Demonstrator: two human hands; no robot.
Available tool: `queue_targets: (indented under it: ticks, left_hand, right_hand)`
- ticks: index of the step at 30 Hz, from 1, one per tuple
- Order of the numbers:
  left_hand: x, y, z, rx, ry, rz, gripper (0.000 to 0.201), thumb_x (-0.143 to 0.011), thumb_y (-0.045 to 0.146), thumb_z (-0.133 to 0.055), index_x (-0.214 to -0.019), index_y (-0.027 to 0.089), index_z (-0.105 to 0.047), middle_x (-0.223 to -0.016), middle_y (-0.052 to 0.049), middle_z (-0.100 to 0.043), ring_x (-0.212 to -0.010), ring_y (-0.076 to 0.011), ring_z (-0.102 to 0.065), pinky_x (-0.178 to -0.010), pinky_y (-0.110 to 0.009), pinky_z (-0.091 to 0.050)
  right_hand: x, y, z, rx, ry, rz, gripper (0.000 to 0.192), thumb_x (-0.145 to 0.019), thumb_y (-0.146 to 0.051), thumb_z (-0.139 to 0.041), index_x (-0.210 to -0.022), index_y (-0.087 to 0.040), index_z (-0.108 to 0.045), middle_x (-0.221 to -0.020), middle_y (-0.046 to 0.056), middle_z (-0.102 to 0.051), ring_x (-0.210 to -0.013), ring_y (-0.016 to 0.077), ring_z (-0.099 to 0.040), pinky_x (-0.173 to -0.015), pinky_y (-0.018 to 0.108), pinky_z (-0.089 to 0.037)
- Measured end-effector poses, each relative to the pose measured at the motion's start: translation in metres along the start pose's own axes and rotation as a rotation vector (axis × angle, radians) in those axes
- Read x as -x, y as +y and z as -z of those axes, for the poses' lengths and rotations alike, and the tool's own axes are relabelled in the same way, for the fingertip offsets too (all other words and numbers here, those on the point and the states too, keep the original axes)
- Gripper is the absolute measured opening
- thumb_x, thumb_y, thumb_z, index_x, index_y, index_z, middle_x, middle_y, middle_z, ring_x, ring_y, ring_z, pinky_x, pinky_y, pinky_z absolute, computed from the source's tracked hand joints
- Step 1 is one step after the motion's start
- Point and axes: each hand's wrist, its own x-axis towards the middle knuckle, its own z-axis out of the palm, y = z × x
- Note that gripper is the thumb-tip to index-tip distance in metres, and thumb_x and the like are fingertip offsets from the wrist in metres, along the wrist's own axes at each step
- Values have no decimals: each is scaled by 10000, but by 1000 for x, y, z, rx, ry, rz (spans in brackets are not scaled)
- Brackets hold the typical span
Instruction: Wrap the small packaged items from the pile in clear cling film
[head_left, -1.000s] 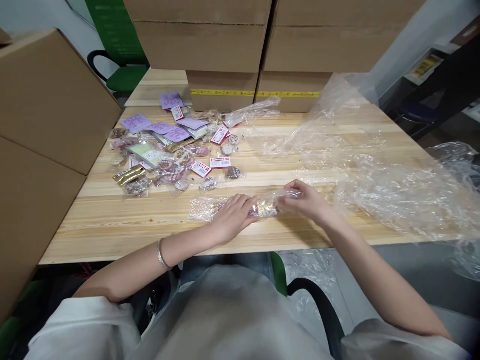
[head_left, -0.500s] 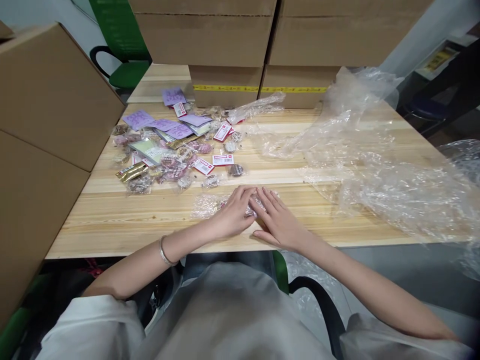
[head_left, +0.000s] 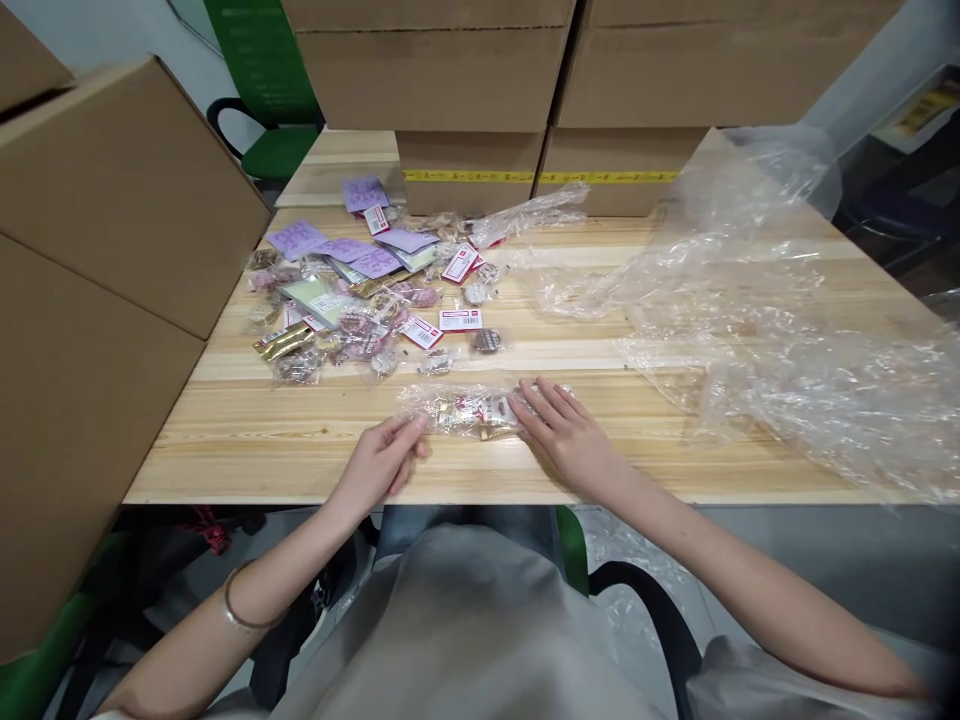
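Near the table's front edge lies a bundle of small packets (head_left: 459, 410) inside clear plastic wrap (head_left: 415, 400). White, gold and red print shows through the film. My left hand (head_left: 382, 455) is at the bundle's lower left corner, thumb and fingers pinched together on the edge of the wrap. Flat over the right end rests my right hand (head_left: 570, 440), its fingers stretched out and covering that part of the bundle.
Beyond my hands is a pile of small clear-bagged items, with purple cards (head_left: 298, 240), red-and-white barcode tags (head_left: 460, 319) and a gold packet (head_left: 285, 341). Loose plastic film (head_left: 810, 400) spreads over the right side. Cardboard boxes stand at the back (head_left: 435, 80) and left (head_left: 97, 200).
My left hand has moved left and down, from the middle of the bundle to its left end, uncovering the printed packets. My right hand stays on the right end.
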Motion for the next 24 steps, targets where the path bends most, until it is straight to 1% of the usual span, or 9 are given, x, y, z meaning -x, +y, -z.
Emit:
queue_targets:
  ticks: [2,3,5,7,10,14,17,19,24]
  left_hand:
    - [-9,4,-6,-196,130,-188,395,-962,477,-445,-830,159,-638,-659,-23,-628,-498,-129,-572,-495,-246,-470]
    - [-13,6,-10,-333,194,-314,346,-971,413,-446,-913,149,-663,-819,-77,-680,-701,-181,-662,-644,-294,-542]
    - [-19,9,-17,-607,277,-567,310,-978,251,-415,-1130,117,-651,-1203,-182,-637,-1156,-283,-599,-966,-431,-500]
    - [-25,10,-26,-799,243,-766,415,-960,107,-343,-1326,72,-536,-1418,-226,-498,-1384,-312,-406,-1111,-500,-383]
    - [-37,7,-37,-939,39,-933,500,-946,37,-274,-1430,20,-399,-1483,-234,-434,-1446,-281,-318,-1162,-474,-342]
    - [-53,9,-39,-978,-203,-959,503,-989,164,-298,-1469,15,-327,-1523,-239,-369,-1454,-271,-298,-1182,-460,-308]
    - [-58,16,-38,-942,-349,-946,785,-937,486,-479,-1500,-8,-245,-1563,-269,-253,-1478,-311,-219,-1199,-454,-258]
    - [-57,21,-40,-930,-375,-910,1010,-836,666,-543,-1517,2,-203,-1576,-270,-211,-1483,-333,-189,-1206,-461,-221]
    - [-51,24,-50,-973,-336,-845,1064,-812,787,-449,-1518,25,-221,-1581,-255,-213,-1486,-342,-172,-1209,-460,-159]
  right_hand:
    - [0,0,1,21,3,19,403,-993,-213,-440,-1375,-136,-544,-1444,136,-511,-1406,329,-372,-1107,514,-390]
    - [0,0,2,36,1,27,402,-990,-204,-445,-1371,-128,-547,-1444,132,-511,-1401,338,-376,-1103,515,-394]
    - [1,-1,3,63,-5,39,401,-986,-192,-450,-1365,-117,-554,-1446,126,-510,-1394,354,-382,-1096,520,-400]
    - [1,-2,3,80,-12,49,405,-983,-181,-450,-1368,-112,-551,-1453,121,-502,-1399,363,-368,-1095,531,-397]
    - [2,-2,2,93,-17,78,432,-975,-158,-451,-1397,-99,-518,-1471,122,-480,-1423,372,-316,-1107,548,-376]
    - [1,-1,1,105,-34,109,489,-951,-111,-444,-1435,-42,-451,-1497,153,-436,-1444,379,-257,-1130,534,-348]
    - [1,-2,4,79,-60,94,543,-935,-108,-423,-1466,-4,-382,-1518,173,-398,-1464,361,-209,-1150,513,-324]
    - [1,-5,8,41,-91,84,611,-946,-226,-446,-1493,13,-320,-1545,184,-345,-1475,369,-160,-1166,524,-289]
    - [2,-15,11,4,-139,45,844,-927,-584,-443,-1511,6,-291,-1580,205,-246,-1475,426,-51,-1175,598,-193]
